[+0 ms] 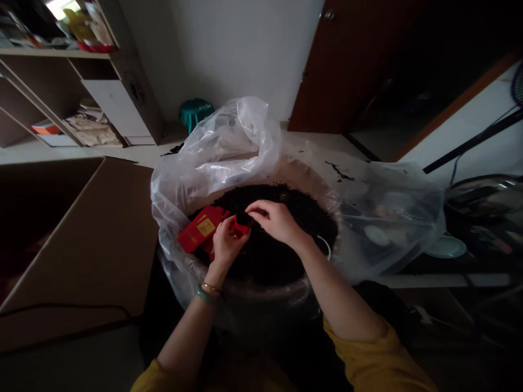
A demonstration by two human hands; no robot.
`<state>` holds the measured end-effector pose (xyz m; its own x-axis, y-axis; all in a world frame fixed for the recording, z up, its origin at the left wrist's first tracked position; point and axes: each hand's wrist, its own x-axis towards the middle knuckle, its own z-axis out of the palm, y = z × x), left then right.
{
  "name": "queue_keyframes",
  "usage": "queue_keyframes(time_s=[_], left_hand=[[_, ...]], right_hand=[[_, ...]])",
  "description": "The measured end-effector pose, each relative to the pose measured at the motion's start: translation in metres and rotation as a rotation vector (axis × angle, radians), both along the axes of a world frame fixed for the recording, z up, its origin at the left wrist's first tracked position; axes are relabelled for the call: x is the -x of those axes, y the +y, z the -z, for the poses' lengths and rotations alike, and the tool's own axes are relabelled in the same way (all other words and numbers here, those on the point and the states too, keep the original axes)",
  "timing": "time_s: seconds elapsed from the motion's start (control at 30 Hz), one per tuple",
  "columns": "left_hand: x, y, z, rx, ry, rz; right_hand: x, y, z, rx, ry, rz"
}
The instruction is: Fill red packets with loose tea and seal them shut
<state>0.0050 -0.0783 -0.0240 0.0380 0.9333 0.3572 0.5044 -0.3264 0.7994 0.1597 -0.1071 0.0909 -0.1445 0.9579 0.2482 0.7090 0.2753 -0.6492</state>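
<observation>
My left hand [227,242] is closed round a small red packet [237,227], its dark mouth facing up. Fingers and thumb of my right hand [278,222] are pinched together beside that mouth; what they hold, if anything, is too small and dark to make out. Below both hands lies a mass of dark, shredded leaves [269,256], resembling loose tea, in a wide round container lined with a clear plastic bag [220,147]. More red packets [200,228] with a gold panel rest on the leaves, left of my left hand.
A large cardboard box [98,234] stands open at the left, near a shelf unit [118,103]. Behind the bag is a green covered bin [196,111]. Clear plastic sheeting [379,218] spreads to the right, by a pale dish [445,246]. A white curved handle [326,246] lies at the container's right.
</observation>
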Motion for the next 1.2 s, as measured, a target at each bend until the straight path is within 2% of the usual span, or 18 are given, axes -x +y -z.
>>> queue_keyframes(time_s=[0.03, 0.1, 0.17, 0.23, 0.27, 0.33, 0.43, 0.6, 0.7, 0.8, 0.87, 1.0, 1.2], left_hand=[[0.0, 0.0, 0.0, 0.011, -0.018, 0.003], [0.001, 0.0, 0.0, 0.026, -0.044, 0.009], [0.001, -0.001, -0.001, 0.026, -0.051, 0.003], [0.0, -0.002, -0.002, 0.014, -0.047, -0.011], [0.0, -0.002, -0.002, 0.007, -0.046, -0.016], [0.0, -0.002, -0.002, 0.002, -0.053, -0.018], [0.001, -0.001, -0.001, 0.011, -0.078, -0.013], [0.002, 0.0, 0.001, 0.031, -0.119, -0.026], [0.004, 0.002, 0.001, 0.018, -0.132, -0.05], [0.007, 0.004, -0.003, -0.01, -0.145, -0.098], [0.009, 0.004, -0.007, -0.019, -0.159, -0.126], [0.012, 0.005, -0.015, -0.027, -0.191, -0.155], [0.013, 0.004, -0.017, -0.014, -0.171, -0.128]], right_hand=[[-0.007, -0.008, 0.003, 0.051, -0.025, 0.029], [-0.016, -0.028, 0.012, 0.299, -0.246, 0.009], [-0.015, -0.051, 0.029, 0.494, -0.521, 0.08], [-0.005, -0.07, 0.049, 0.624, -0.669, 0.143], [0.002, -0.078, 0.059, 0.615, -0.701, 0.166], [0.015, -0.087, 0.077, 0.499, -0.687, 0.201], [0.026, -0.086, 0.092, 0.354, -0.574, 0.226], [0.025, -0.057, 0.095, 0.167, -0.313, 0.216], [0.026, -0.035, 0.091, 0.077, -0.278, 0.209], [0.032, -0.02, 0.089, 0.06, -0.373, 0.23], [0.04, -0.016, 0.091, 0.114, -0.449, 0.236], [0.057, -0.02, 0.1, 0.242, -0.55, 0.127], [0.057, -0.033, 0.101, 0.138, -0.589, 0.003]])
